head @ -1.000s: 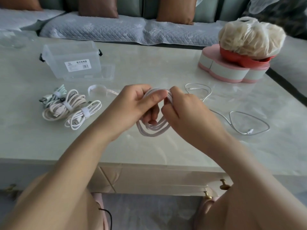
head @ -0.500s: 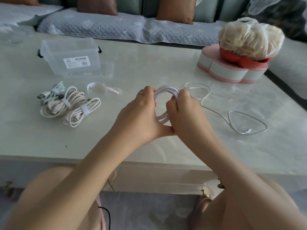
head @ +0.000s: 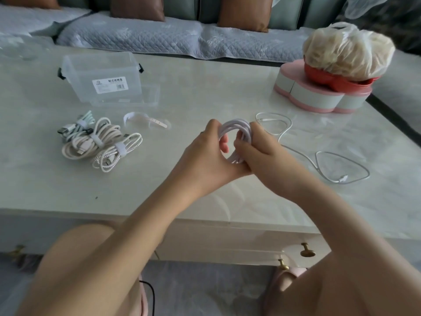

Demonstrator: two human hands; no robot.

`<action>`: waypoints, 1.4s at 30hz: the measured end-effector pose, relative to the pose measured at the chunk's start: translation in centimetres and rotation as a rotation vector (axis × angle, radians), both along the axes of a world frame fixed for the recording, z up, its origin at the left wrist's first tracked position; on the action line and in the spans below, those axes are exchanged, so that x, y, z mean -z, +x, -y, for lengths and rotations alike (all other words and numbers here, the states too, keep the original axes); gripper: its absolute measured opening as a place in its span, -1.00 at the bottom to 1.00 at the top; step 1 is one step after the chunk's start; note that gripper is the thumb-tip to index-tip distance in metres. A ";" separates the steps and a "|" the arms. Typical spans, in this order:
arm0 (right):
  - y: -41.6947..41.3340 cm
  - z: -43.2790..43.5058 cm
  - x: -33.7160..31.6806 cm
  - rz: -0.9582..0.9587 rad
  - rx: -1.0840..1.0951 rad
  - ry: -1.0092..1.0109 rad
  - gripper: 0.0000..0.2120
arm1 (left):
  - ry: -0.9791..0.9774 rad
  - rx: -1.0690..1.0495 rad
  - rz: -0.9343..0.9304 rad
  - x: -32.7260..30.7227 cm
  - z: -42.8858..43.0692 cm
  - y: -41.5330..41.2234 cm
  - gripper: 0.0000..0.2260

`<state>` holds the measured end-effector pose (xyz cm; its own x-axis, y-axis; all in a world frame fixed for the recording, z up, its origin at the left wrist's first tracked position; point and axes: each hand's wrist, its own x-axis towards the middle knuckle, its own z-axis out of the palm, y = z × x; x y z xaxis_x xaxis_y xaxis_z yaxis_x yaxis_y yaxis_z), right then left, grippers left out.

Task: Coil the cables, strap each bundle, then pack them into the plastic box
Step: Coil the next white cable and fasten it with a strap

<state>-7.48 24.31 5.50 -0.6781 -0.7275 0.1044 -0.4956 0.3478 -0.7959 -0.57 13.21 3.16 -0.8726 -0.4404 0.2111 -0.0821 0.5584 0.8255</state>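
Coiling of a white cable [head: 237, 126] between two bare hands, head view.

Left hand [head: 205, 160] and right hand [head: 262, 153] are both closing their fingers around the coil, holding it just above the table [head: 205, 87], probably so the loops are not springing apart before strapping; whether a tail end is tucked in cannot be told, since the fingers are hiding it. A loose strap [head: 145, 118] is lying near the left hand, within easy reach. Three strapped bundles [head: 98, 142] are waiting beside the open plastic box [head: 102, 80], well apart from the hands. One thin uncoiled cable [head: 319, 156] is trailing at the right.
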 end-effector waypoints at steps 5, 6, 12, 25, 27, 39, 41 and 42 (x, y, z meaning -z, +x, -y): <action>-0.2 -0.9 0.0 -0.024 -0.071 0.000 -0.73 | -0.100 0.020 -0.064 -0.1 0.3 -0.1 -0.67; -0.3 -1.0 -0.1 -0.059 -0.056 0.021 -0.70 | -0.116 0.005 -0.081 0.0 0.2 -0.2 -0.72; -1.0 -1.3 0.0 -0.104 -0.061 0.097 -0.60 | -0.191 -0.079 -0.095 0.2 -0.5 -0.5 -0.80; -1.0 -1.4 -0.4 -0.393 0.199 0.007 -0.37 | -0.478 -0.119 -0.037 -0.4 -1.4 -0.5 -0.88; -1.4 -1.4 -0.7 -0.409 0.151 -0.075 -0.48 | -0.506 -0.072 -0.014 -0.5 -1.7 -0.5 -0.89; -1.9 0.0 0.0 -0.329 0.020 -0.217 -0.62 | -0.141 0.035 0.008 -2.0 -2.2 0.4 -0.60; -1.5 0.3 0.0 -0.321 -0.001 -0.246 -0.68 | -0.068 0.065 0.041 -2.2 -1.9 0.7 -0.63; -1.5 0.3 -0.1 -0.318 0.003 -0.261 -0.67 | -0.030 0.081 0.048 -2.3 -1.8 0.9 -0.63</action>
